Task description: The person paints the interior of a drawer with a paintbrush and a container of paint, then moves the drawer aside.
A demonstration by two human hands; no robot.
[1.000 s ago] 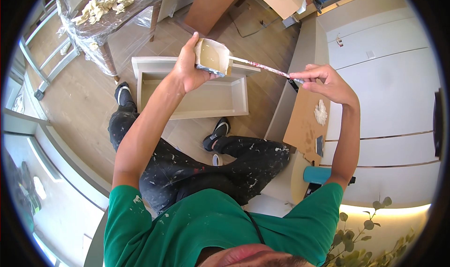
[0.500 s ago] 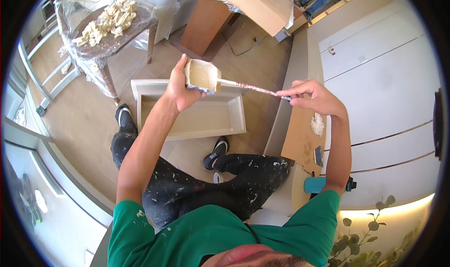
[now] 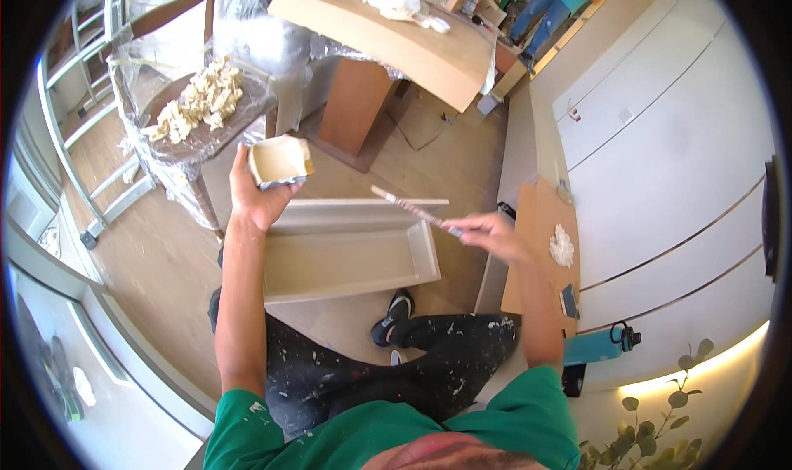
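Observation:
My left hand [image 3: 257, 198] holds up a small cut-open carton [image 3: 279, 161] with a cream lining or contents. In my right hand [image 3: 495, 236], slightly smeared by motion, is a thin paintbrush [image 3: 412, 210] with a stained handle and a pale tip toward the carton. The tip is apart from the carton, over the far edge of a pale drawer [image 3: 351, 265]. That drawer lies open side up on the floor, in front of my legs and below both hands.
A plastic-wrapped chair [image 3: 198, 152] bears a heap of crumpled tape or paper [image 3: 206, 99]. Behind it leans a ladder [image 3: 103, 124]. A cardboard-covered surface [image 3: 396, 33] is ahead. At right, a ledge with cardboard [image 3: 528, 280] holds white tissue [image 3: 562, 246]; a teal bottle [image 3: 596, 346] stands nearby. Another person [image 3: 544, 12] is far off.
The brush has come out of the carton and moved down toward the drawer with my right hand. My left hand has carried the carton left and slightly lower. The view has shifted.

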